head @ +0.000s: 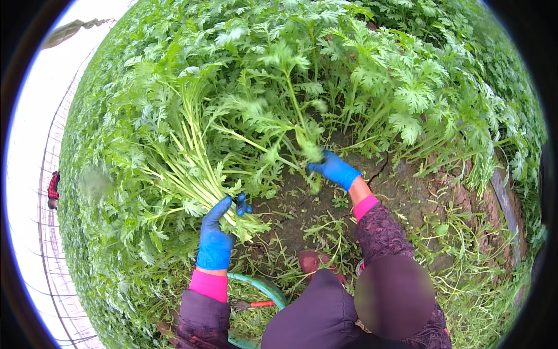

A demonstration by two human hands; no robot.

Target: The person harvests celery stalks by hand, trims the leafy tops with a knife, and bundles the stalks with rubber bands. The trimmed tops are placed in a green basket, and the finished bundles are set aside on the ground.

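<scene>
My left hand (pixel 218 237), in a blue glove, is closed around a thick bundle of leafy green stems (pixel 196 174). The cut ends point down and right past my fingers, and the leaves spread up and left. My right hand (pixel 333 169), also blue-gloved, is farther right, by the base of a leafy stalk (pixel 295 98) at the edge of the standing plants (pixel 409 91). Its fingertips are blurred and partly behind leaves, so whether it grips the stalk cannot be told.
Bare soil (pixel 301 205) strewn with leaf scraps lies below my hands. A green hoop-like rim (pixel 261 285) and a red-handled tool (pixel 261 303) are near my legs, beside a reddish boot (pixel 316 263). Dense plants surround this spot. Another person (pixel 53 189) is far left.
</scene>
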